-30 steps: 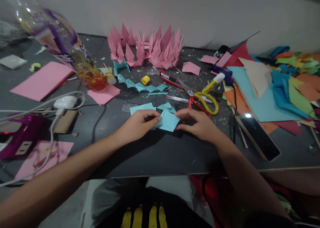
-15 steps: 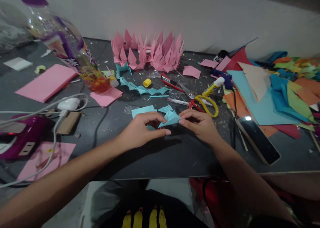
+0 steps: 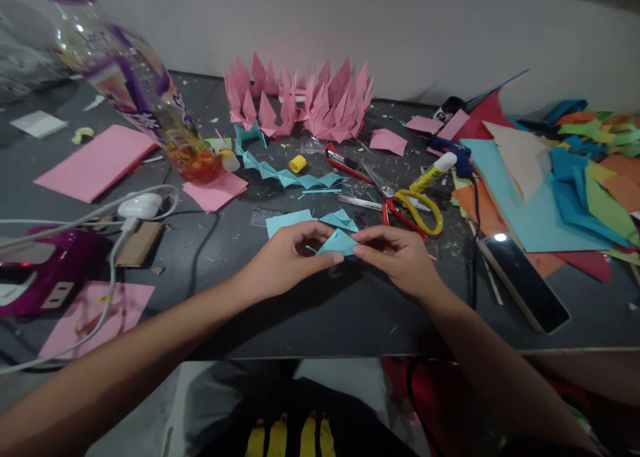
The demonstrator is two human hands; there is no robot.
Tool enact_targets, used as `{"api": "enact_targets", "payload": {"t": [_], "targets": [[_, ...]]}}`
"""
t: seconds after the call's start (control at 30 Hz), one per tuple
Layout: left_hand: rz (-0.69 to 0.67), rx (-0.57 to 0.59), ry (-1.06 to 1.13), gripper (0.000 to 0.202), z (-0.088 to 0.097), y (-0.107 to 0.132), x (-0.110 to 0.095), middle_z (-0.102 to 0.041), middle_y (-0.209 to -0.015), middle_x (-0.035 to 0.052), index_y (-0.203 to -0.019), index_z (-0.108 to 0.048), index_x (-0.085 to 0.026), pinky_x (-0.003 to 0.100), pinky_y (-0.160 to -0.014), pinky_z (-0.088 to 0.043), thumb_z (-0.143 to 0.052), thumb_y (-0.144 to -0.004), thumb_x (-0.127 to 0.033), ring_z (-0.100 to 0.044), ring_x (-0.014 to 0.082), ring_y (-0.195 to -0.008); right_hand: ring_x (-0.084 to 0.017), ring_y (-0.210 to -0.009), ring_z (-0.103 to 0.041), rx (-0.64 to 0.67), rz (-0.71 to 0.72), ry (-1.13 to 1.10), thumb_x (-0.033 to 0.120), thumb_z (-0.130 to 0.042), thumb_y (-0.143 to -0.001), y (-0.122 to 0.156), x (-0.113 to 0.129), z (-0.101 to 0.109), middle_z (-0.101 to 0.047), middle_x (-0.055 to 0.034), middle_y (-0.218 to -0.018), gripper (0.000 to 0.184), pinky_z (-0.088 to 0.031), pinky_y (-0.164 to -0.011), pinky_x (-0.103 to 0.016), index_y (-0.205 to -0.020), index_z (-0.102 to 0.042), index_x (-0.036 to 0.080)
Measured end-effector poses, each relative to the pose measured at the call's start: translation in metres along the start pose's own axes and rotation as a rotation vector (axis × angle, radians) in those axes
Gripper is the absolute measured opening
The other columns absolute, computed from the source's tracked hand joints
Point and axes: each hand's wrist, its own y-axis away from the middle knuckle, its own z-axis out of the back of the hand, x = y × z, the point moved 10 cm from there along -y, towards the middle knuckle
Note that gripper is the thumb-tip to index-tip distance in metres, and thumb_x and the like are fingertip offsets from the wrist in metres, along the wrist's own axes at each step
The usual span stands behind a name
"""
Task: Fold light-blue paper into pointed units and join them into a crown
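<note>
Between my two hands is a folded piece of light blue paper (image 3: pixel 339 243), held just above the dark table. My left hand (image 3: pixel 295 253) pinches its left corner, thumb in front and fingers curled behind. The right corner is gripped by the thumb and fingertips of my right hand (image 3: pixel 393 250). Right behind it lies another folded blue paper piece (image 3: pixel 340 219). A flat blue sheet (image 3: pixel 290 221) rests behind my left hand. Farther back, a zigzag blue paper strip (image 3: pixel 285 177) curves toward pink pointed paper shapes (image 3: pixel 345 110).
Scissors (image 3: pixel 400 200), a red cutter (image 3: pixel 345 163), a pen (image 3: pixel 363 203) and a glue stick (image 3: pixel 435 170) lie beyond my right hand. A phone (image 3: pixel 527 280) and coloured papers (image 3: pixel 520 203) are on the right. A tall bottle (image 3: pixel 165 123), white cables (image 3: pixel 113 270) and a purple device (image 3: pixel 55 270) stand left.
The blue paper in my hands has turned, its peak now pointing up, and both hands hold its corners. The folded piece behind it shows more clearly. The view has shifted slightly.
</note>
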Motion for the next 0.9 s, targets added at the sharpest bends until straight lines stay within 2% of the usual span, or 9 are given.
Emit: {"api": "enact_targets", "payload": {"t": [0.1,0.27,0.43,0.67,0.8,0.9], "targets": [[0.001,0.04,0.002,0.018,-0.006,0.0,0.001,-0.066,-0.076,0.0026,-0.082,-0.064,-0.012,0.024,-0.067,-0.048,-0.061,-0.077,-0.029,-0.059,0.012,-0.071,-0.015,-0.072,-0.066,0.036,-0.017,0.02,0.033,-0.071,-0.069,0.001,0.0,-0.006,-0.072,-0.0024,-0.08,0.019,-0.055,-0.066,-0.028,-0.081,-0.069,0.02],[0.066,0.025,0.005,0.021,-0.005,0.0,0.01,-0.063,-0.063,-0.0001,-0.067,-0.063,-0.012,0.021,-0.061,-0.049,-0.059,-0.079,-0.029,-0.059,0.0104,-0.063,-0.014,-0.064,-0.066,0.046,-0.085,0.042,0.03,-0.073,-0.066,0.001,-0.008,-0.009,-0.072,-0.002,-0.073,0.02,-0.054,-0.059,-0.026,-0.081,-0.07,0.018],[0.091,0.033,0.053,0.02,-0.007,0.0,0.015,-0.066,-0.067,0.001,-0.073,-0.066,-0.011,0.02,-0.061,-0.049,-0.059,-0.079,-0.029,-0.061,0.0101,-0.065,-0.012,-0.057,-0.063,0.022,-0.12,0.022,0.028,-0.073,-0.065,0.0,-0.011,-0.008,-0.07,-0.0005,-0.065,0.017,-0.052,-0.054,-0.024,-0.077,-0.071,0.018],[0.09,0.042,0.055,0.019,-0.01,0.001,0.016,-0.067,-0.071,0.0018,-0.075,-0.066,-0.012,0.021,-0.064,-0.051,-0.056,-0.081,-0.028,-0.062,0.0106,-0.069,-0.011,-0.054,-0.059,0.005,-0.113,0.045,0.033,-0.072,-0.065,-0.001,-0.01,-0.008,-0.067,0.0001,-0.061,0.016,-0.049,-0.052,-0.024,-0.07,-0.069,0.017],[0.11,0.043,0.075,0.018,-0.01,-0.001,0.017,-0.066,-0.068,0.001,-0.071,-0.065,-0.012,0.02,-0.062,-0.05,-0.058,-0.08,-0.025,-0.061,0.0098,-0.066,-0.011,-0.054,-0.058,0.022,-0.098,0.066,0.031,-0.071,-0.066,-0.002,-0.008,-0.009,-0.065,0.0008,-0.059,0.014,-0.049,-0.052,-0.024,-0.07,-0.069,0.018],[0.097,0.057,0.03,0.021,-0.009,-0.003,0.016,-0.061,-0.058,-0.0012,-0.064,-0.063,-0.011,0.02,-0.056,-0.046,-0.062,-0.077,-0.028,-0.058,0.0094,-0.059,-0.011,-0.054,-0.057,0.006,-0.098,0.093,0.029,-0.07,-0.065,-0.002,-0.008,-0.007,-0.064,0.0012,-0.058,0.012,-0.047,-0.052,-0.024,-0.07,-0.07,0.018]]}}
